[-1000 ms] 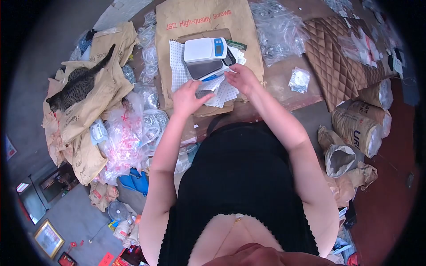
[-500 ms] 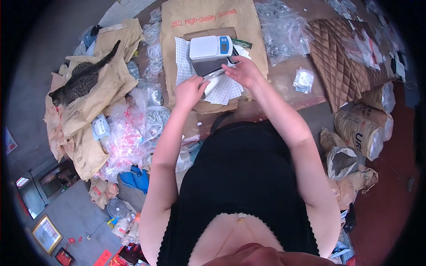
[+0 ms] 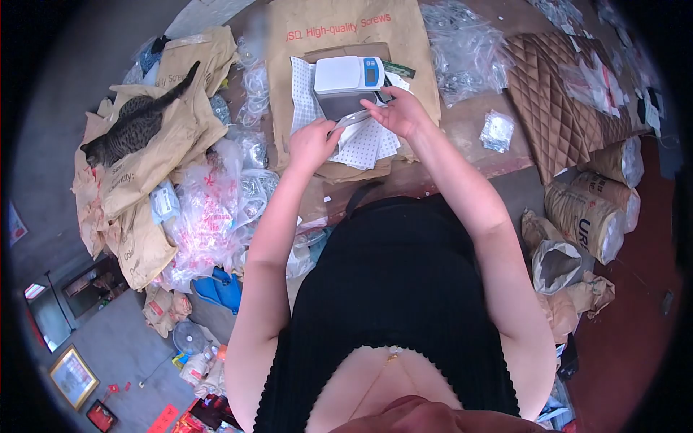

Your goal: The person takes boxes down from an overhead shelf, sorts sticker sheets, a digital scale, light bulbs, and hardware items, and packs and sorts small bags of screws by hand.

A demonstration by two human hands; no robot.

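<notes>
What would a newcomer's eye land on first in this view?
Probably the striped cat, on the brown sacks at the left. Next, the white scale with its blue panel, top centre, with the left hand and right hand just below it, a thin shiny thing between them.

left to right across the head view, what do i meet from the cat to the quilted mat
Cat → left hand → scale → right hand → small packet → quilted mat.
</notes>
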